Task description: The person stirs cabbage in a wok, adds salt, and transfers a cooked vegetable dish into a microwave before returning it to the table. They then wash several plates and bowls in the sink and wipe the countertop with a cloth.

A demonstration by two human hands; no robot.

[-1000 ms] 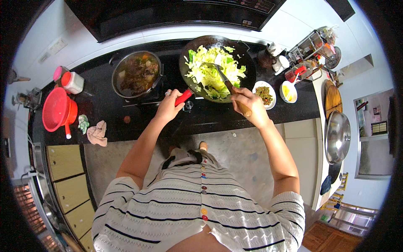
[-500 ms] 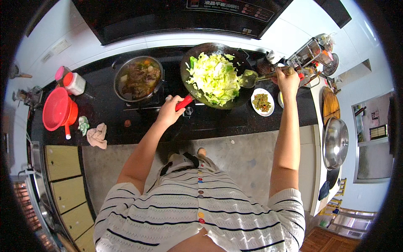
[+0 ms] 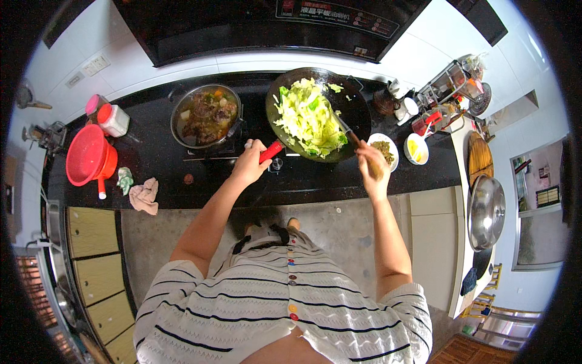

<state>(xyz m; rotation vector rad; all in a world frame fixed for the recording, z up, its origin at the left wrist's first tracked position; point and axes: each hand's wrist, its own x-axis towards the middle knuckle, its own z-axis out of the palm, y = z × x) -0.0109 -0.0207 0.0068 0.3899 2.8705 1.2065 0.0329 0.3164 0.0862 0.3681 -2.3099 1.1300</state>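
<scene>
A dark wok (image 3: 356, 100) stands on the stove with a heap of chopped pale green cabbage (image 3: 306, 115) in its left half. My left hand (image 3: 249, 162) is closed round the wok's red handle (image 3: 270, 151). In my right hand (image 3: 374, 167) is a spatula (image 3: 347, 132) with a wooden grip, slanting into the wok. Its blade is hidden among the cabbage. Just right of the wok, partly behind my right hand, lies a white plate (image 3: 395, 159) of chopped green food.
Left of the wok sits a pot of meat stew (image 3: 209, 115). A red colander (image 3: 91, 159), lidded jars (image 3: 114, 121) and cloths (image 3: 143, 195) lie farther left. To the right are a yellow-filled bowl (image 3: 416, 149), a spice rack (image 3: 450, 85) and a steel lid (image 3: 487, 212). A range hood (image 3: 260, 30) hangs above.
My right hand has come left and nearer to me, swinging the spatula from the wok's right edge into the cabbage. The left hand keeps its hold on the handle. The view has shifted slightly.
</scene>
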